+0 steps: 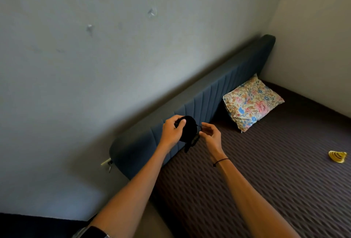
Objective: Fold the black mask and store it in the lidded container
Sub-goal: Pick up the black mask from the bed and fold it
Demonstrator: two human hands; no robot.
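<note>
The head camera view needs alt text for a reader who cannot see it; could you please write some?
Two bare hands hold a black mask in the air above a dark quilted bed: left hand gripping its body, right hand pinching a strap. A floral pillow leans against the blue headboard.

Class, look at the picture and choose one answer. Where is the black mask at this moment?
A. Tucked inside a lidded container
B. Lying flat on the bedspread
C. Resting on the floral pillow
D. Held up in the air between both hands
D: the black mask is off the bed, gripped by the left hand while the right hand pinches its strap.
</note>
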